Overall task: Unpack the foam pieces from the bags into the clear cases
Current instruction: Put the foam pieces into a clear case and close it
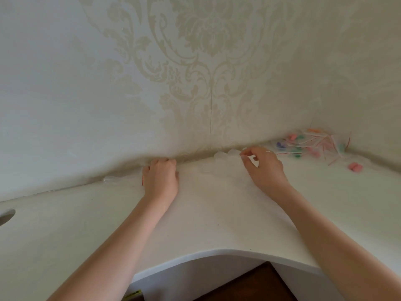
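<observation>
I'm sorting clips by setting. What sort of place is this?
Probably a room at home, at a corner desk: damask wallpaper, a curved white desk with a cable hole, wooden floor below.

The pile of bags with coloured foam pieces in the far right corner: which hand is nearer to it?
Right. The right hand is just left of the bag pile, fingers curled at clear cases. The left hand lies farther left, by the wall.

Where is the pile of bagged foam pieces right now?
In the head view, the pile of bags lies far right on the white desk, against the wall corner, just beyond the right hand.
</observation>
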`<state>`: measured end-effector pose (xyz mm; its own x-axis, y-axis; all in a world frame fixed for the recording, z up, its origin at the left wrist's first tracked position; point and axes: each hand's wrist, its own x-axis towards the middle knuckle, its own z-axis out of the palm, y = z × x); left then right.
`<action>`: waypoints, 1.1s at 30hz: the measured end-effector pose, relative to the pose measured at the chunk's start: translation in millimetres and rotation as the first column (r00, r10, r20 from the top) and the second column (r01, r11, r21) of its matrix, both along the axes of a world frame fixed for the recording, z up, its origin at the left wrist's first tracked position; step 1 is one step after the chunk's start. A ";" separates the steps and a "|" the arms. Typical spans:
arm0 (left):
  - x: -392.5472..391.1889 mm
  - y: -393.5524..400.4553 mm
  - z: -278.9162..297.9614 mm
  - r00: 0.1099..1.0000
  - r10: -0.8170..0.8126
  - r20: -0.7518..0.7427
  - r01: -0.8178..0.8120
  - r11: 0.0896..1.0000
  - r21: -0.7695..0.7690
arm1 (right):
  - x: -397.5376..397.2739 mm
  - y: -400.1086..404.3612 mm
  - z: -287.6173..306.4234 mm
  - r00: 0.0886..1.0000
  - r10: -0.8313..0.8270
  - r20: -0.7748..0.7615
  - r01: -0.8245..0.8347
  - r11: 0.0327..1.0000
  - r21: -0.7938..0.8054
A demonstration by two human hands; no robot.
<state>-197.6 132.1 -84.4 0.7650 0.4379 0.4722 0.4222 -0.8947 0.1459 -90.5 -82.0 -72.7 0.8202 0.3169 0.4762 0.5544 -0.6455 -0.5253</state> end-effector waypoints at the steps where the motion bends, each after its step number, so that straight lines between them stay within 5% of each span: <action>1: -0.1 -1.3 0.2 0.999 -0.013 0.032 0.013 1.000 0.010 | 5.4 -7.5 1.6 0.997 -0.066 0.033 0.065 0.998 0.016; 5: 2.8 -7.4 -1.6 0.979 -0.116 0.171 0.108 0.993 0.055 | 40.1 -59.9 14.4 0.904 -0.402 0.147 0.395 0.915 0.076; 8: 9.3 -17.5 -6.0 0.936 -0.279 0.213 0.264 0.960 0.098 | 67.2 -108.8 10.1 0.818 -0.558 0.139 0.574 0.810 -0.123; 11: 11.3 -35.6 -8.5 0.829 -0.508 0.234 0.482 0.861 0.162 | 86.0 -148.4 -13.4 0.739 -0.673 -0.016 0.608 0.678 -0.412; 15: 9.4 -45.7 -12.8 0.762 -0.621 0.185 0.605 0.784 0.136 | 92.4 -161.2 -22.2 0.695 -0.709 -0.122 0.616 0.674 -0.409; 21: 6.8 -48.7 -13.5 0.740 -0.655 0.153 0.656 0.753 0.052 | 76.6 -155.0 -14.6 0.770 -0.633 0.080 0.638 0.768 -0.064; 25: -0.9 -65.5 -2.2 0.721 -0.605 0.337 0.688 0.683 -0.245 | 36.0 -112.6 20.5 0.902 -0.395 0.175 0.293 0.856 0.426; 27: 2.6 -82.3 6.8 0.725 -0.564 0.395 0.687 0.547 -0.479 | 7.8 -74.3 37.7 0.984 -0.118 0.130 0.031 0.845 0.533; 30: 21.8 -104.1 22.7 0.752 -0.436 0.495 0.596 0.128 -0.792 | -25.3 -21.4 48.5 0.929 0.349 -0.125 -0.124 0.609 0.784; 32: 31.5 -110.5 27.4 0.753 -0.210 0.624 0.619 -0.099 -0.779 | -32.1 -2.6 42.4 0.866 0.456 -0.206 -0.098 0.559 0.823; 33: 33.4 -108.9 27.7 0.738 -0.055 0.672 0.665 -0.104 -0.739 | -32.5 2.6 35.8 0.864 0.455 -0.217 -0.107 0.586 0.803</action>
<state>-164.2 23.2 -56.7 0.9084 0.3812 0.1718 -0.2677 0.2145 0.9393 -123.0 -79.5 -36.9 0.9090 0.2398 0.3411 0.2892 0.2265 -0.9301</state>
